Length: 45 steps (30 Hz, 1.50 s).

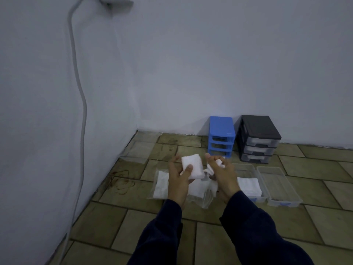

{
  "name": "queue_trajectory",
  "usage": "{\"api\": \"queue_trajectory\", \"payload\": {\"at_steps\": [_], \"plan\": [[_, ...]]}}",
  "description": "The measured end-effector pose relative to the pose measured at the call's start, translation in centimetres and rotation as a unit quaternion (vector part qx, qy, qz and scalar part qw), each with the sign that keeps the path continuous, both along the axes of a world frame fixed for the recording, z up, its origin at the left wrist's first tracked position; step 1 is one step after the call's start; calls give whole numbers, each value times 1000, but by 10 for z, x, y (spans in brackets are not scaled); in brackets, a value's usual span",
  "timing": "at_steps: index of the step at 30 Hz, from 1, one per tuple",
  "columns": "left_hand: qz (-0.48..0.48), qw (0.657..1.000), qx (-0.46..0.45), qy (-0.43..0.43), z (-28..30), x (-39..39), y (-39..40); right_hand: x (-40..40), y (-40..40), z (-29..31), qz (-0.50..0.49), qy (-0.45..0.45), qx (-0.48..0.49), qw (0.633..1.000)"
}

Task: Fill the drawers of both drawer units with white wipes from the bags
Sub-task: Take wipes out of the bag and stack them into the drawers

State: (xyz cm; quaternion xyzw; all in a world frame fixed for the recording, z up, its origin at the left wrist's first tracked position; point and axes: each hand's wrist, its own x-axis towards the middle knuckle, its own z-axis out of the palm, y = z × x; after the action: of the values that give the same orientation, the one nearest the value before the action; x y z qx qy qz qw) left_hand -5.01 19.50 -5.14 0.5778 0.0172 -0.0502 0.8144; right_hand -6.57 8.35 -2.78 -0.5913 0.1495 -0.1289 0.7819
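My left hand (178, 181) holds a folded stack of white wipes (193, 166), thumb pressed on its front. My right hand (222, 174) pinches a smaller crumpled white wipe (219, 163) between its fingers. Below both hands lie clear plastic bags with white wipes (161, 185) on the tiled floor. A blue drawer unit (221, 137) stands against the wall with its slots empty. Beside it stands a black drawer unit (257, 139) with three clear drawers in place. Two clear drawers lie on the floor at the right: one (246, 167) holds white wipes, the other (280, 185) is empty.
Empty clear bags (141, 148) lie in the floor corner at the left. A grey cable (80, 104) runs down the left wall. The walls meet behind the units, and bare tiled floor (315, 169) stretches to the right.
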Motion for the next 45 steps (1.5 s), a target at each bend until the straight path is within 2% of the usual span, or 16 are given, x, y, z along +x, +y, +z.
{"api": "queue_trajectory", "payload": {"at_steps": [5,8,11,18,24,28,31,35,38,42,45], "plan": [[26,989,128,-64,-2,-2,11,2,-17,2,81,-5,185,979],[-4,991,128,-46,1,-4,9,7,-17,3,77,3,273,959],[-49,993,106,-35,10,-7,1,7,-12,8,55,6,287,956],[-103,972,166,-133,10,-11,-6,3,-8,18,44,-15,318,947],[-55,971,173,-159,10,-12,-9,6,-11,8,45,-18,313,949],[-8,989,126,-78,7,-6,-4,7,-18,1,29,-19,261,965],[3,996,87,-30,5,-3,3,2,-21,7,21,-21,168,985],[-12,995,96,-30,5,-2,5,-2,-15,7,78,-30,27,996],[-27,996,82,-23,7,-3,2,0,-12,7,62,-26,-55,996],[-24,994,99,-33,7,-1,3,5,-11,10,45,-68,-103,991],[-35,997,71,-5,7,1,5,6,-16,11,69,-85,-135,985]]}}
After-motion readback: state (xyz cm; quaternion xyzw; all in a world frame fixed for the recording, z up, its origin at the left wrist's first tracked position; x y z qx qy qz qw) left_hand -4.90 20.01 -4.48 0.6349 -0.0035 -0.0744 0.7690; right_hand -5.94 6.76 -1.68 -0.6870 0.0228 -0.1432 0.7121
